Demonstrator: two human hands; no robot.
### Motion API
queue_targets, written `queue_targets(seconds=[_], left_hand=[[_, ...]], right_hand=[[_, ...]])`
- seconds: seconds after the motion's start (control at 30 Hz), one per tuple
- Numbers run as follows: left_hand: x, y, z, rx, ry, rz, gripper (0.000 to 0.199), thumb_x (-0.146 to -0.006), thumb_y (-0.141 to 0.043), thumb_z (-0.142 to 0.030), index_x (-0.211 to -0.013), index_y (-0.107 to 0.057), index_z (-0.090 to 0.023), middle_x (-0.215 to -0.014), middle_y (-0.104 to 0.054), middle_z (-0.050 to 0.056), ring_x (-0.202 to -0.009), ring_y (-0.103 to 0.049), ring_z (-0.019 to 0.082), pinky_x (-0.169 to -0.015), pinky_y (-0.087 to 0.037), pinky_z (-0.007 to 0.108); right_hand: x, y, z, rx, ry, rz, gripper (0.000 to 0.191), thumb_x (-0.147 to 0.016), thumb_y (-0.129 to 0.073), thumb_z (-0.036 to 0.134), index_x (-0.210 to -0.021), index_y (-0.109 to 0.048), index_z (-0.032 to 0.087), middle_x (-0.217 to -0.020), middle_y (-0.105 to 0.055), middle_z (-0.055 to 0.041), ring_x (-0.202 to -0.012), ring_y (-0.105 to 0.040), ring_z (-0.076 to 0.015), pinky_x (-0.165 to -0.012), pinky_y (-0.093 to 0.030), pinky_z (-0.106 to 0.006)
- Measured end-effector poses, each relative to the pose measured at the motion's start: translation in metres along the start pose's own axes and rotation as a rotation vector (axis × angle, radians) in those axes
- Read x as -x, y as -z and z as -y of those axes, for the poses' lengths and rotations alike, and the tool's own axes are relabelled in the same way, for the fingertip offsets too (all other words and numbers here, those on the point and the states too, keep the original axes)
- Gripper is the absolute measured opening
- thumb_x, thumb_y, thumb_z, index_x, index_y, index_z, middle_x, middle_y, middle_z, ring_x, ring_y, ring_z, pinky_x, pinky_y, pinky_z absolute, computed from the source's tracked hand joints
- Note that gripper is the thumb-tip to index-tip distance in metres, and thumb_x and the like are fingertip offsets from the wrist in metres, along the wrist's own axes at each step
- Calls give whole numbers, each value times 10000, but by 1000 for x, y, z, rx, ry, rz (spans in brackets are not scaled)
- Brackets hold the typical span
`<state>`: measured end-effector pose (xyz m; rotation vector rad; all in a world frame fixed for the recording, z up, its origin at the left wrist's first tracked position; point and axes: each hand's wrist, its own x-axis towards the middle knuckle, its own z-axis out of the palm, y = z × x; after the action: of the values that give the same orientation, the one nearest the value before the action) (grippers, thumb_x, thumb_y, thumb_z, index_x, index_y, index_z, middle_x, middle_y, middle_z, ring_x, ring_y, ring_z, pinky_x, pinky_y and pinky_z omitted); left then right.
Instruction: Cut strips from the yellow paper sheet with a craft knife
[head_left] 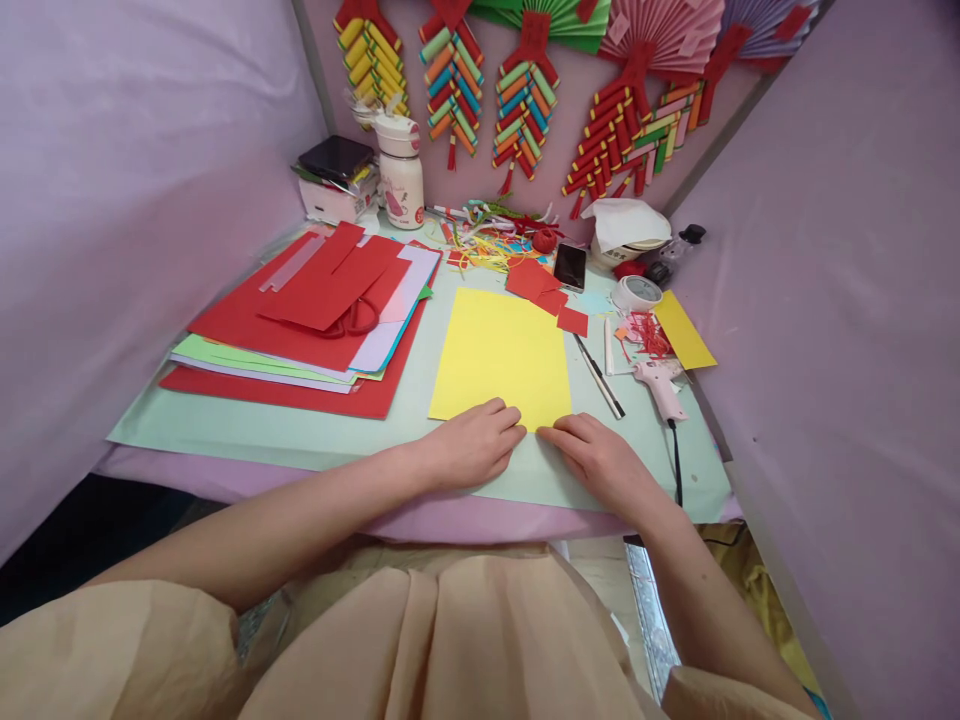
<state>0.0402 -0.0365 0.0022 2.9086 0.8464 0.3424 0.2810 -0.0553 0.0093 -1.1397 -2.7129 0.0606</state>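
A yellow sheet of paper (499, 350) lies flat on the pale green table cover (292, 435), its near edge close to me. My left hand (476, 440) rests at the middle of that near edge, fingers curled and pressed together on the paper. To its right, my right hand (592, 455) has its fingers closed at the edge near the right corner, thumb and fingertips on the paper. A small gap separates the two hands. A black-and-white pen-like tool (598, 376) lies just right of the sheet.
Stacked coloured paper (300, 300) with red scissors (360, 318) lies left. A bottle (401, 175), paper scraps (487, 245), phone (570, 267), bowl (630, 235) and tape roll (637, 292) stand or lie behind. At right are a corded glue gun (661, 388) and yellow piece (684, 332).
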Motion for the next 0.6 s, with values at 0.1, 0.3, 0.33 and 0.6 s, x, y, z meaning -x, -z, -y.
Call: queue_targets(seconds=[0.1, 0.3, 0.33, 0.6], left_hand=[[1, -3, 3, 49, -4, -31, 236, -942, -435, -143, -1084, -621, -115, -939, -557, 95, -861, -483, 221, -815, -447, 347], [2, -4, 4, 91, 9, -57, 274, -930, -423, -140, -1107, -630, -116, -938, -565, 108, -857, -488, 226, -808, -464, 362], [2, -4, 4, 92, 9, -58, 274, -929, -423, -139, -1107, -630, -117, -939, -565, 109, -857, -487, 227, -809, -464, 364], [0, -3, 4, 79, 18, -35, 274, -912, -449, -137, -1120, -628, -130, -956, -552, 93, -865, -469, 220, -819, -448, 349]], right_hand=[[-3, 2, 2, 73, 12, 38, 353, -950, -427, 105, -1241, -578, 237, -974, -604, -60, -871, -542, -192, -685, -431, -295], [-8, 5, 5, 117, 9, 55, 362, -931, -463, 97, -1220, -584, 278, -936, -581, -41, -829, -517, -175, -653, -372, -278], [-8, 6, 5, 118, 12, 56, 355, -930, -464, 95, -1208, -590, 276, -940, -584, -42, -832, -519, -175, -657, -374, -280], [7, 9, -3, 137, -17, 85, 316, -966, -433, 130, -1209, -584, 264, -1029, -608, -63, -887, -539, -185, -711, -416, -307]])
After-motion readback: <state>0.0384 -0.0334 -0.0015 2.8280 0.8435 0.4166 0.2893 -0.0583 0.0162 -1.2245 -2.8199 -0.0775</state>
